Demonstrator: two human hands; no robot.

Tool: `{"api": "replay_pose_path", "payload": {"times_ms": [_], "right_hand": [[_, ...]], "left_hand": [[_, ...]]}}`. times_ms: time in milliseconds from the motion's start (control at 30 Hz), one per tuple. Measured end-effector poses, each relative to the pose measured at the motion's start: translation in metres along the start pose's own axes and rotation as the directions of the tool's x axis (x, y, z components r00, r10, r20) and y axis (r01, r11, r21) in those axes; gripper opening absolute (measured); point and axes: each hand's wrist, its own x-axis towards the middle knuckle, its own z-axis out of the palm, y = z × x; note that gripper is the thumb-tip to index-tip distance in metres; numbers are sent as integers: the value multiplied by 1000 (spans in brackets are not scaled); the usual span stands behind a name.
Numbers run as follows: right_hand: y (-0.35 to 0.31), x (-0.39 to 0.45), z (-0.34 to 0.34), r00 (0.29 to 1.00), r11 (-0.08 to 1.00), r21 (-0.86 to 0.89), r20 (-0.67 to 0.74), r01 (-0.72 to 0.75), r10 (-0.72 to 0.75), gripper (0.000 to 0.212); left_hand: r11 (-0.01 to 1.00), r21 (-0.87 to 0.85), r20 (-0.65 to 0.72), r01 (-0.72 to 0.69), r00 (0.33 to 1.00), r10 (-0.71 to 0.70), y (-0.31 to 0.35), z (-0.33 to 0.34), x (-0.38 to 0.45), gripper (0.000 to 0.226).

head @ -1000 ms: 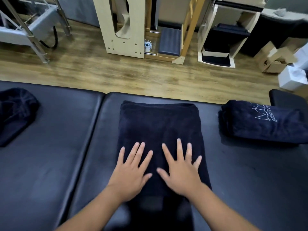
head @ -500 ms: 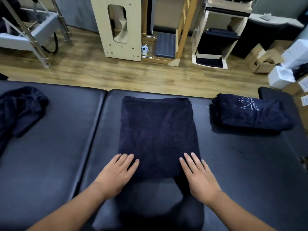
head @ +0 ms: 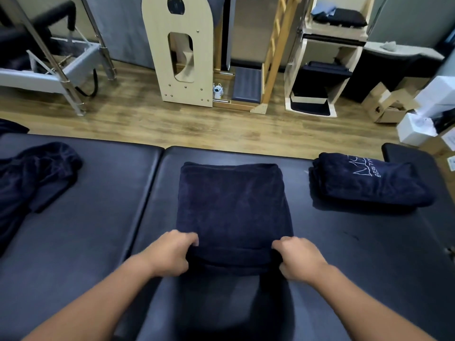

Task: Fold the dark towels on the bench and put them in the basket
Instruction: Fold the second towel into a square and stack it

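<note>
- While my left hand (head: 170,254) and right hand (head: 299,258) curl their fingers (head: 190,238) round the near corners of the folded dark towel (head: 234,207), I see it lying mid-bench (head: 344,242).
- Another folded towel with pale lettering (head: 369,183) lies near the far right edge of the bench.
- I see a crumpled dark towel (head: 34,175) at the left edge.
</note>
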Motion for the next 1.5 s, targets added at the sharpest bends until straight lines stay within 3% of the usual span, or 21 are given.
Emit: {"api": "replay_pose_path", "payload": {"times_ms": [67,167,233,300,367,400,467,500,567,633,667,733,767,833,900,1033,1100,1233,1300,1367,1500], "right_hand": [[12,5,-32,988,982,190,151,-19,-10,30],[33,18,-73,954,918,388,297,-87,-35,31],[46,34,-89,976,893,440,217,-89,-10,31],[53,55,-102,996,865,494,21,-91,92,29],[55,81,-108,963,811,574,-138,-111,230,27],[53,94,-109,939,794,595,-188,-125,288,26],[50,119,-103,894,808,567,-262,-162,363,28],[49,130,-96,879,824,541,-294,-170,375,28],[48,144,-80,864,869,441,-321,-225,387,20],[44,148,-68,809,902,241,-402,-357,428,18],[38,146,-66,776,905,178,-469,-386,423,22],[19,136,-64,741,953,117,-606,-278,290,28],[9,131,-59,781,983,57,-599,-177,175,35],[-1,122,-51,923,992,76,-367,-97,118,61],[8,127,-45,968,955,213,-97,-208,232,78],[22,147,-55,946,899,304,26,-315,323,83],[17,146,-60,940,904,268,23,-333,339,82],[-10,117,-60,886,907,110,-198,-406,420,64],[-24,103,-61,862,891,143,-227,-432,454,63],[-33,93,-58,870,872,207,-133,-444,475,73],[-35,73,-53,864,836,276,-40,-474,503,81]], "left_hand": [[960,-267,105,83,993,-56,-6,-20,4,40],[772,-616,151,156,985,-79,-20,-50,10,41],[599,-787,64,148,985,-159,-27,-66,22,36],[522,-847,-103,102,931,-350,-23,-78,40,26],[583,-809,-325,73,772,-547,-13,-85,60,15],[693,-716,-475,88,666,-575,-8,-84,68,12],[939,-324,-768,112,548,-331,2,-77,75,20],[992,-85,-812,88,571,-121,4,-69,77,25],[956,293,-634,-17,745,208,13,-44,75,43],[933,360,-334,33,938,95,18,-29,71,70],[937,332,-240,109,970,-28,16,-23,74,76],[946,247,-184,210,969,-167,13,-19,85,80],[949,224,-186,223,965,-183,12,-20,90,81],[949,208,-174,236,964,-201,11,-22,99,83],[941,211,-162,264,959,-233,8,-23,102,91],[931,152,-168,331,937,-305,10,-28,105,110],[918,46,-177,395,907,-382,18,-34,107,104],[833,-69,-133,549,822,-554,24,-44,106,83],[802,-248,-42,544,821,-570,19,-47,107,87],[783,-382,-25,490,842,-539,13,-48,106,92],[802,-415,-69,429,864,-498,18,-44,105,95]]}}
